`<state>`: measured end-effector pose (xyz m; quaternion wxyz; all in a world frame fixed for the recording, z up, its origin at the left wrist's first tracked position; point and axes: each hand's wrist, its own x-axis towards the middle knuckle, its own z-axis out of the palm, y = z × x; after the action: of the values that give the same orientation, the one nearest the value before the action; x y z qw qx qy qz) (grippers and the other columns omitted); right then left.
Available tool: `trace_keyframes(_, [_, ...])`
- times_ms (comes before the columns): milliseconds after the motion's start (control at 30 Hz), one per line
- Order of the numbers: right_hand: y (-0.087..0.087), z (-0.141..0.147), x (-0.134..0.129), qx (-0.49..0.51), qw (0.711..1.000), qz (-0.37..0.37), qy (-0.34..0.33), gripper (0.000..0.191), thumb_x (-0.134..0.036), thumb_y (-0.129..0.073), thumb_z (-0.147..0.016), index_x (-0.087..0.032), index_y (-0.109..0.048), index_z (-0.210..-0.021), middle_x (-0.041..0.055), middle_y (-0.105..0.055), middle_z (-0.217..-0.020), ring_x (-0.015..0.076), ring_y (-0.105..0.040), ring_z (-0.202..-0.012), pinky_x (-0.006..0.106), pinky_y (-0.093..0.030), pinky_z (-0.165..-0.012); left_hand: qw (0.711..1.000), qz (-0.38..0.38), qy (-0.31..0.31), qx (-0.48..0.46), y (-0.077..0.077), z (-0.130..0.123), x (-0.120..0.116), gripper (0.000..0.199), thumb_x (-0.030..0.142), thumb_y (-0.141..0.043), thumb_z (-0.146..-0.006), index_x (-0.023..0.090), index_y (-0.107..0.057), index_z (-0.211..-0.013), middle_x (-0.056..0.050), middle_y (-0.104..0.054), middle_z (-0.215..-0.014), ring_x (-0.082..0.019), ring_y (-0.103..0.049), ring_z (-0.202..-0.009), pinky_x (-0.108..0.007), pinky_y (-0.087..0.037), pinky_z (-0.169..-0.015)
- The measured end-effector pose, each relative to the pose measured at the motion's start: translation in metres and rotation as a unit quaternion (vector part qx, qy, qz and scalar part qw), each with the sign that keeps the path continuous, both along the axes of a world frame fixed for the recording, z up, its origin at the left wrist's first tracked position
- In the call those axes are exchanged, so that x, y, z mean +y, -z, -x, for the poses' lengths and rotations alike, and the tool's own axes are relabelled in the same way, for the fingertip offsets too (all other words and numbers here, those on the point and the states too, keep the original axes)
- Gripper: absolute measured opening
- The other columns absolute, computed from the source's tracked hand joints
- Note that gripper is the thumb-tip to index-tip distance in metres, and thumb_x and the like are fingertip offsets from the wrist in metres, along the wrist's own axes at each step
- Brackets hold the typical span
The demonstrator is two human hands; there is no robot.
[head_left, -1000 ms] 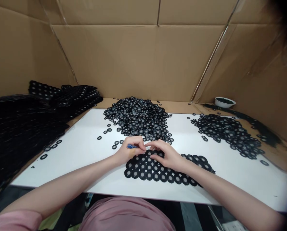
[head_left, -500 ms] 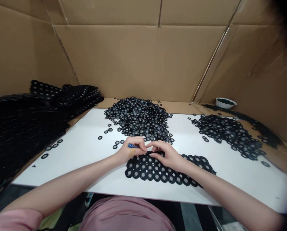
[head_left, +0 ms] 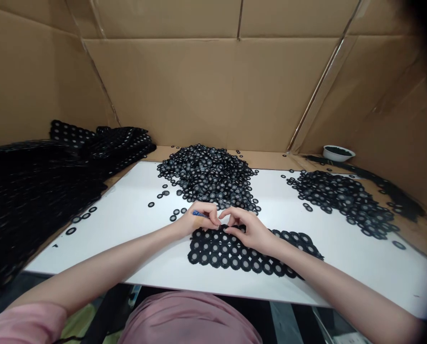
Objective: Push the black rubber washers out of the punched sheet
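Note:
A strip of joined black rings with pale centres (head_left: 235, 263) lies on the white board, partly beneath my hands. My left hand (head_left: 201, 220) is closed around a small blue tool (head_left: 200, 214), its fingertips at the strip's upper edge. Close beside it on the right, my right hand (head_left: 247, 229) pinches at the same edge with thumb and index finger; what lies between those fingertips is too small to make out. Just beyond both hands rises a large heap of loose black rings (head_left: 208, 172).
A second heap of rings (head_left: 342, 198) spreads on the right, near a white bowl (head_left: 338, 153) with dark contents. Black ringed fabric (head_left: 127, 143) is piled at the left. Stray rings (head_left: 70, 231) dot the white board (head_left: 109, 229). Cardboard walls (head_left: 170, 91) enclose the back and sides.
The whole view has shifted slightly. The blue tool in my left hand is tilted a little differently. Both hands remain at the strip's upper edge.

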<state>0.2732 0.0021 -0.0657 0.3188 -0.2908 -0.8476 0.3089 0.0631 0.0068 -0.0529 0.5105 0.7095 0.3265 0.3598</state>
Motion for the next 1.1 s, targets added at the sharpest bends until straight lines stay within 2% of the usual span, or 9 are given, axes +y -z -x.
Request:
trace_keyframes(300, [-0.001,0.000,-0.001,0.007,1.000,0.008,-0.016,0.030,-0.005,-0.055,-0.081,-0.023,-0.054,-0.105,-0.0019,-0.057,-0.077,0.0126,-0.054,-0.071,0.024,-0.043,-0.069,0.999,0.045,0.017,0.005,0.005,0.001,0.003,0.016,0.019,-0.072,-0.064,0.011,-0.060,-0.058,-0.001,-0.060,-0.065,-0.012,-0.056,-0.061,-0.018,-0.039,-0.048])
trace_keyframes(533, [0.001,-0.004,-0.002,-0.021,1.000,0.008,-0.002,0.032,-0.012,-0.058,-0.081,-0.022,-0.051,-0.111,0.0000,-0.058,-0.084,0.0148,-0.054,-0.074,0.026,-0.043,-0.069,0.999,0.046,0.015,-0.005,0.009,0.001,0.003,0.008,0.017,-0.070,-0.066,0.011,-0.065,-0.063,-0.002,-0.061,-0.070,-0.011,-0.056,-0.059,-0.017,-0.043,-0.045])
trace_keyframes(700, [-0.005,-0.008,-0.005,-0.049,0.998,0.023,-0.015,0.049,-0.023,-0.068,-0.077,-0.023,-0.045,-0.121,0.0029,-0.059,-0.101,0.0179,-0.055,-0.087,0.029,-0.044,-0.077,0.993,0.101,-0.023,-0.053,0.002,-0.002,-0.001,0.010,0.013,-0.072,-0.061,0.009,-0.063,-0.059,-0.003,-0.064,-0.066,-0.009,-0.054,-0.048,-0.018,-0.043,-0.044])
trace_keyframes(833, [-0.010,-0.007,-0.006,-0.045,0.999,0.026,-0.015,0.049,-0.020,-0.064,-0.080,-0.025,-0.044,-0.123,0.0031,-0.058,-0.105,0.0189,-0.055,-0.094,0.032,-0.043,-0.084,0.984,0.133,-0.055,-0.109,-0.004,-0.001,0.003,0.015,0.011,-0.075,-0.055,0.008,-0.060,-0.055,-0.003,-0.065,-0.061,-0.007,-0.050,-0.038,-0.016,-0.036,-0.037])
trace_keyframes(933, [-0.010,-0.007,-0.006,-0.047,0.999,0.018,-0.021,0.048,-0.017,-0.062,-0.080,-0.026,-0.044,-0.124,0.0030,-0.058,-0.107,0.0198,-0.055,-0.098,0.033,-0.043,-0.087,0.976,0.120,-0.084,-0.159,-0.010,0.003,0.008,0.016,0.008,-0.074,-0.053,0.009,-0.058,-0.052,-0.002,-0.064,-0.059,-0.006,-0.049,-0.035,-0.016,-0.032,-0.034])
trace_keyframes(1033, [-0.009,-0.007,-0.007,-0.053,0.998,0.026,-0.015,0.051,-0.017,-0.062,-0.080,-0.027,-0.043,-0.125,0.0033,-0.058,-0.108,0.0201,-0.055,-0.097,0.035,-0.043,-0.087,0.962,0.077,-0.137,-0.223,-0.018,0.009,0.010,0.015,0.004,-0.070,-0.052,0.010,-0.057,-0.051,0.000,-0.060,-0.054,-0.006,-0.049,-0.036,-0.017,-0.034,-0.036])
trace_keyframes(1100, [-0.008,-0.007,-0.007,-0.053,0.998,0.033,-0.011,0.054,-0.016,-0.062,-0.080,-0.027,-0.041,-0.128,0.0037,-0.059,-0.108,0.0205,-0.056,-0.097,0.035,-0.044,-0.086,0.963,0.062,-0.143,-0.219,-0.021,0.011,0.007,0.015,0.003,-0.070,-0.052,0.010,-0.058,-0.051,0.001,-0.059,-0.053,-0.007,-0.051,-0.038,-0.017,-0.036,-0.038])
